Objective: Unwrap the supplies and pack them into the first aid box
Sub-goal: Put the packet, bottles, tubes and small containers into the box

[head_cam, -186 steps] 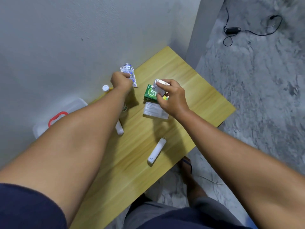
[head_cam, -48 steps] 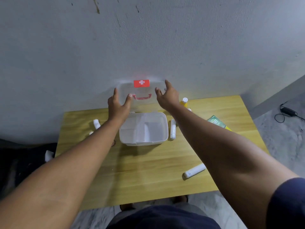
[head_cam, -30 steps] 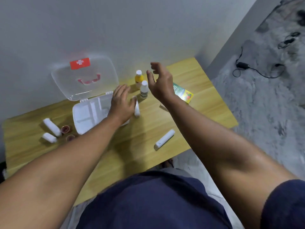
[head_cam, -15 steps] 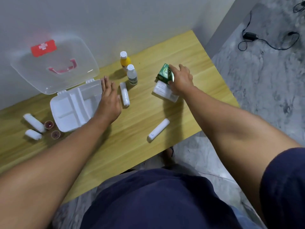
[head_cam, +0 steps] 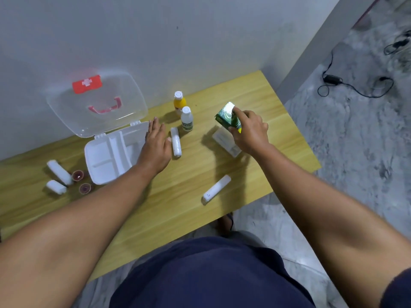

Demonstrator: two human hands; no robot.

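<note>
The white first aid box [head_cam: 104, 161] lies open on the wooden table [head_cam: 182, 196], its clear lid [head_cam: 97, 105] with a red cross leaning on the wall. My left hand [head_cam: 155, 147] rests flat with fingers apart on the box's right edge, beside a white bandage roll [head_cam: 175, 142]. My right hand [head_cam: 250, 132] grips a small green carton [head_cam: 226, 116], raised above a flat white packet [head_cam: 224, 141]. A yellow bottle [head_cam: 179, 102] and a white bottle [head_cam: 186, 118] stand near the wall.
Two white rolls [head_cam: 59, 172] [head_cam: 55, 186] and two small dark red cups [head_cam: 77, 175] [head_cam: 85, 188] lie left of the box. A white tube [head_cam: 216, 188] lies near the table's front edge. A black cable [head_cam: 355, 85] sits on the grey floor at right.
My right hand has closed on the green carton and raised it off the white packet. My left hand stays on the box's right edge. The camera has shifted slightly.
</note>
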